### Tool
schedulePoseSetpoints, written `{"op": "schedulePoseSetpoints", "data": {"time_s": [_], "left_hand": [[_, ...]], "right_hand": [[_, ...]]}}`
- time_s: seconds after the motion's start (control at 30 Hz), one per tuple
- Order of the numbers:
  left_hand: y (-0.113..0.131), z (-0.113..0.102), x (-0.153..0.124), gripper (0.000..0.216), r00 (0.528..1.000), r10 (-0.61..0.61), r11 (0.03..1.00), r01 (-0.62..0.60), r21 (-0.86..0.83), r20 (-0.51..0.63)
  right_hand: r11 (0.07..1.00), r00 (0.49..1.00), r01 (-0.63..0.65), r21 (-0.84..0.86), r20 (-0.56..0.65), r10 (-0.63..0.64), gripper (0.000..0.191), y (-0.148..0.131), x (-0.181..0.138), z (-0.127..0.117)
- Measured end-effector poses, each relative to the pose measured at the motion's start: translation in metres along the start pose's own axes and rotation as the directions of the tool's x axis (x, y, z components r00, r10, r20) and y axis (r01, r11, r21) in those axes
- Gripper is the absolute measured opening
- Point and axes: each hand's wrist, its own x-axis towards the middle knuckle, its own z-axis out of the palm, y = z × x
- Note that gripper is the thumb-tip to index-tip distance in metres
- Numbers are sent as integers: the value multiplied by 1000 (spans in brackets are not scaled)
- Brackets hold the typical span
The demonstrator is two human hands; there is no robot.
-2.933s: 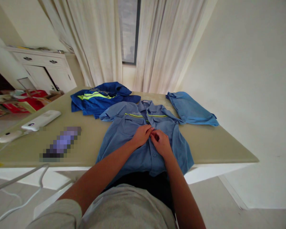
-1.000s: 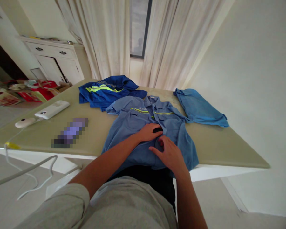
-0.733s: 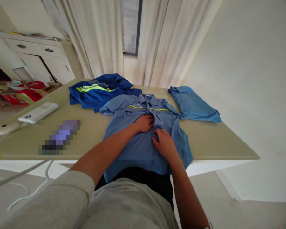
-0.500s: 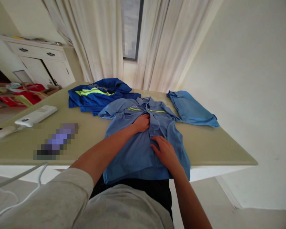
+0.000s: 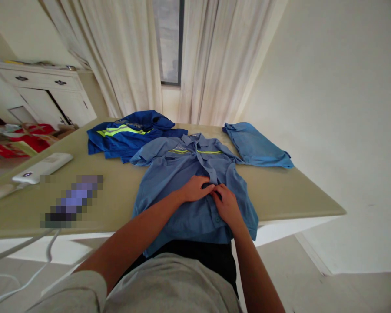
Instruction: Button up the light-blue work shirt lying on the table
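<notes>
A light blue short-sleeved work shirt (image 5: 169, 182) with yellow chest stripes lies front up on the beige table (image 5: 289, 191), its hem hanging over the near edge. My left hand (image 5: 195, 188) and my right hand (image 5: 224, 202) meet at the middle of its button placket. The fingers of both are curled and pinch the placket cloth between them. The fingertips partly hide one another, so I cannot see the button itself.
A dark blue jacket (image 5: 127, 132) with yellow-green stripes lies bunched at the back left, a folded light blue garment (image 5: 256, 145) at the back right. A white handheld device (image 5: 42, 167) with a cable rests at the left edge. Curtains, a white cabinet and a wall surround the table.
Both hands lay flat and apart on the shirt front half a second ago. They have drawn together lower on the placket and closed on it.
</notes>
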Motion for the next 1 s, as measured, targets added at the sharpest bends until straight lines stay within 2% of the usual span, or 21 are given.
{"op": "schedulePoseSetpoints", "data": {"time_s": [0.13,0.3,0.4,0.5,0.7,1.0], "left_hand": [[-1,-1,-2,34,990,-40,997,30,-73,-137],[0,-2,0,38,963,-93,982,47,-182,-252],[-2,-3,2,41,968,-121,964,62,-259,-220],[-5,-2,3,41,987,-93,971,61,-231,-130],[-7,2,2,39,965,-113,975,61,-214,-239],[-2,0,2,38,964,-145,949,71,-308,-224]], "right_hand": [[999,1000,-16,-32,-25,15,9,1,-1,1],[984,996,17,-176,-88,-33,13,-4,-5,2],[968,991,62,-242,-100,-89,19,-8,-6,3],[969,988,66,-240,-119,-97,23,-10,-6,2],[988,992,66,-142,-93,-79,14,-15,-5,0],[992,995,64,-110,-66,-72,15,-15,-6,-1]]}}
